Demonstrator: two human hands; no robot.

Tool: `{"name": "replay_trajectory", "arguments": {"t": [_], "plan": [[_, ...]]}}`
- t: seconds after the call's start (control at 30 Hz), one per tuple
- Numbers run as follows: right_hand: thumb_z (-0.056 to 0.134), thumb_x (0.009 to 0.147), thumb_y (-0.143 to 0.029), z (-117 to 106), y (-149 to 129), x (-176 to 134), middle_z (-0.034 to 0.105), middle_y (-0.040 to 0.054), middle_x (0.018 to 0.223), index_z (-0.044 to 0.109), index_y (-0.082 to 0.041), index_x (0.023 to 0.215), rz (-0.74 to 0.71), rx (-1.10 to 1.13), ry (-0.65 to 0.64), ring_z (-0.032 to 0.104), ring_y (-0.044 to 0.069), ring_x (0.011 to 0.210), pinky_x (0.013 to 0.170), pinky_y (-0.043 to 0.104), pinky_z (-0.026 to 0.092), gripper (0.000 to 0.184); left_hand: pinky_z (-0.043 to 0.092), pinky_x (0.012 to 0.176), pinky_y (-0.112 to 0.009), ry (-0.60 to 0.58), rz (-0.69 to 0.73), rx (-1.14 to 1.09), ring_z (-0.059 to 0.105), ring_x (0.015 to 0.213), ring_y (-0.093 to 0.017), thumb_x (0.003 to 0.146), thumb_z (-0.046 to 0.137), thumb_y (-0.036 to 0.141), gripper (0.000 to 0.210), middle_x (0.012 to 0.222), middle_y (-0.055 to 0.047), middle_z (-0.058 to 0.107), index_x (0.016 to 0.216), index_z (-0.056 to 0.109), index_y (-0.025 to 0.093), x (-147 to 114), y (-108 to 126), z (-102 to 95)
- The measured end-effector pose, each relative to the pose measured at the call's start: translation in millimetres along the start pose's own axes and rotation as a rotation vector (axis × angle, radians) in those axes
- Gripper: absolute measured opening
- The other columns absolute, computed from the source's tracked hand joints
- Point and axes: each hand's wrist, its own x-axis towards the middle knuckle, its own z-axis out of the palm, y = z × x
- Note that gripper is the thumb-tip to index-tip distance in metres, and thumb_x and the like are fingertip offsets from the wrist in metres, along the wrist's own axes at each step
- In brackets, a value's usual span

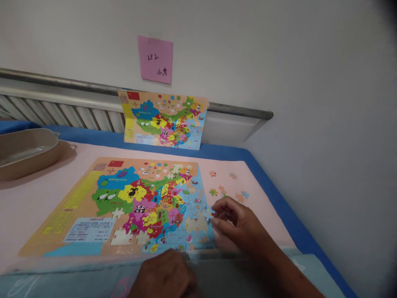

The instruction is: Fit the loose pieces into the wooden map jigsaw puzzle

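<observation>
A colourful map jigsaw board [77, 207] lies flat on the pink table top, mostly filled, with a few bare gaps near its lower and right parts. My right hand [237, 221] hovers at the board's right edge, fingers pinched on a small pale puzzle piece [209, 214] over a gap. My left hand [166, 275] rests curled at the board's near edge, holding nothing that I can see. Several loose puzzle pieces [228, 188] lie on the table just right of the board, beyond my right hand.
A reference map picture [163, 120] leans against the radiator behind the board. A pink sticky note [155, 59] is on the wall. A beige tray [25, 151] sits at the far left. The blue table edge [279, 198] runs along the right.
</observation>
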Motion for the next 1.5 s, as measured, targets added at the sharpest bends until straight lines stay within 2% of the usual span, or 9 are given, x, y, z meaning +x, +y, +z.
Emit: {"name": "replay_trajectory", "arguments": {"t": [0.13, 0.27, 0.37, 0.47, 0.63, 0.87, 1.13, 1.37, 1.5], "plan": [[0.069, 0.077, -0.029, 1, 3, 0, 0.058, -0.0019, 0.077, 0.059, -0.022, 0.090, -0.006, 0.076, 0.019, 0.053, 0.014, 0.069, 0.064, 0.027, 0.041, 0.018, 0.050, 0.056, -0.021, 0.021, -0.004, -0.001, 0.063, 0.065, -0.011, 0.109, 0.037, 0.029, 0.026, 0.072, 0.002, 0.066, 0.090, 0.051, 0.020, 9, -1, -4.3], [0.068, 0.077, -0.026, 11, -2, -4, 0.054, -0.0041, 0.072, 0.058, -0.022, 0.088, 0.020, 0.129, -0.060, 0.049, 0.012, 0.065, 0.061, 0.025, 0.040, 0.016, 0.064, 0.072, -0.025, -0.067, -0.054, -0.031, 0.075, 0.090, -0.015, 0.109, 0.036, 0.039, 0.025, 0.103, -0.005, 0.076, 0.111, 0.054, 0.022, 9, -1, -9.7], [0.069, 0.077, -0.026, 19, -7, -9, 0.054, -0.0050, 0.069, 0.057, -0.022, 0.087, 0.015, 0.146, -0.110, 0.049, 0.012, 0.063, 0.060, 0.025, 0.040, 0.016, 0.064, 0.082, -0.027, -0.083, -0.148, -0.125, 0.074, 0.104, -0.018, 0.106, 0.046, 0.043, 0.026, 0.118, -0.008, 0.073, 0.123, 0.051, 0.024, 9, -4, -12.1], [0.069, 0.076, -0.024, 24, -10, -13, 0.055, -0.0048, 0.071, 0.057, -0.022, 0.085, -0.021, 0.140, -0.121, 0.051, 0.012, 0.064, 0.061, 0.025, 0.041, 0.015, 0.059, 0.078, -0.020, -0.096, -0.288, -0.403, 0.069, 0.099, -0.013, 0.098, 0.058, 0.031, 0.035, 0.129, -0.005, 0.065, 0.132, 0.048, 0.033, 9, -4, -11.4], [0.070, 0.079, -0.026, 33, -9, -17, 0.056, -0.0050, 0.071, 0.055, -0.023, 0.085, -0.048, 0.177, -0.127, 0.052, 0.012, 0.064, 0.061, 0.024, 0.041, 0.016, 0.048, 0.071, -0.019, -0.048, -0.529, -0.690, 0.058, 0.082, -0.009, 0.088, 0.053, 0.017, 0.041, 0.116, 0.002, 0.062, 0.123, 0.056, 0.039, 8, -2, -8.0], [0.068, 0.080, -0.019, 31, -11, -18, 0.061, -0.0038, 0.073, 0.058, -0.022, 0.088, -0.059, 0.129, -0.169, 0.057, 0.013, 0.066, 0.061, 0.024, 0.042, 0.012, 0.049, 0.078, -0.020, -0.030, -0.666, -0.651, 0.061, 0.088, -0.010, 0.089, 0.056, 0.019, 0.021, 0.097, 0.003, 0.066, 0.103, 0.067, 0.030, 17, -2, -21.3], [0.064, 0.093, -0.014, 18, -6, -16, 0.069, 0.0010, 0.094, 0.068, -0.024, 0.106, -0.525, -0.175, -0.146, 0.063, 0.014, 0.083, 0.075, 0.026, 0.048, 0.017, 0.046, 0.063, -0.022, -0.033, -0.722, -0.586, 0.058, 0.069, -0.011, 0.088, 0.054, 0.029, 0.016, 0.079, 0.000, 0.065, 0.084, 0.067, 0.020, 25, 0, -23.5], [0.055, 0.101, -0.017, 16, -8, -22, 0.068, 0.0025, 0.093, 0.065, -0.023, 0.097, -0.569, -0.446, -0.243, 0.062, 0.015, 0.084, 0.074, 0.026, 0.046, 0.012, 0.042, 0.057, -0.020, -0.044, -0.732, -0.524, 0.053, 0.062, -0.010, 0.086, 0.052, 0.026, 0.015, 0.072, 0.001, 0.060, 0.081, 0.064, 0.018, 20, 0, -20.5], [0.054, 0.099, -0.014, 15, -14, -23, 0.068, 0.0034, 0.092, 0.064, -0.021, 0.091, -0.633, -0.525, -0.211, 0.060, 0.015, 0.081, 0.070, 0.025, 0.043, 0.015, 0.043, 0.059, -0.021, -0.080, -0.719, -0.521, 0.055, 0.065, -0.011, 0.084, 0.051, 0.022, 0.014, 0.073, -0.001, 0.060, 0.079, 0.064, 0.017, 20, 0, -19.3]]}}
